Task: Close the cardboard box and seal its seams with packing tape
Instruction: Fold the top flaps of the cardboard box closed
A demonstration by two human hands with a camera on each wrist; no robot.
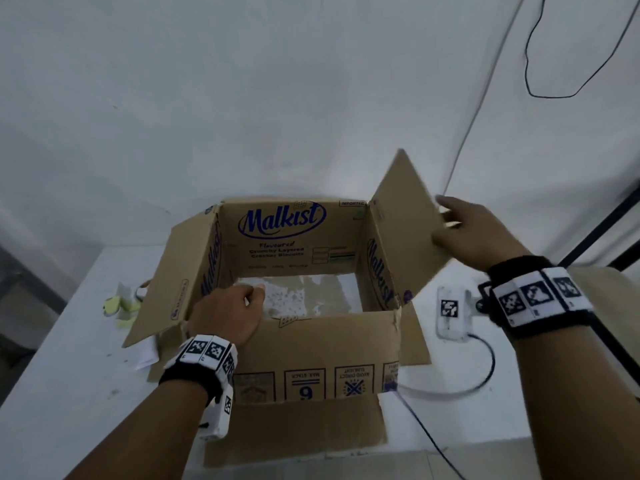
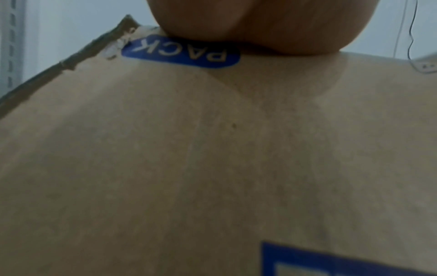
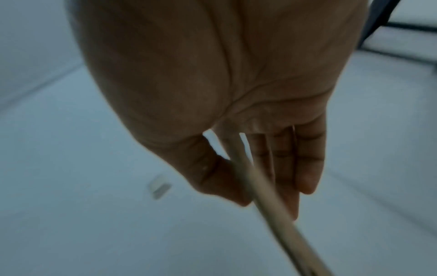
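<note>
The brown Malkist cardboard box (image 1: pixel 287 237) stands open on the white table (image 1: pixel 69 393), with white speckled paper inside at its bottom. My left hand (image 1: pixel 228 313) grips the near wall's rim at the left corner, fingers curled over into the box; in the left wrist view the palm (image 2: pixel 260 24) rests on the box wall (image 2: pixel 212 149). My right hand (image 1: pixel 474 233) pinches the upright right flap (image 1: pixel 405 216). The flap edge (image 3: pixel 267 205) runs between thumb and straight fingers (image 3: pixel 283 168). The left flap (image 1: pixel 173 271) leans outward. The near flap (image 1: pixel 298 431) hangs down.
Small yellowish items (image 1: pixel 117 306), too blurred to identify, lie left of the box by a sheet of paper (image 1: pixel 145 351). A white marker-tagged device (image 1: pixel 452 313) with a cable lies to the right. A black cable (image 1: pixel 426 434) crosses the table's near right. A white wall stands close behind.
</note>
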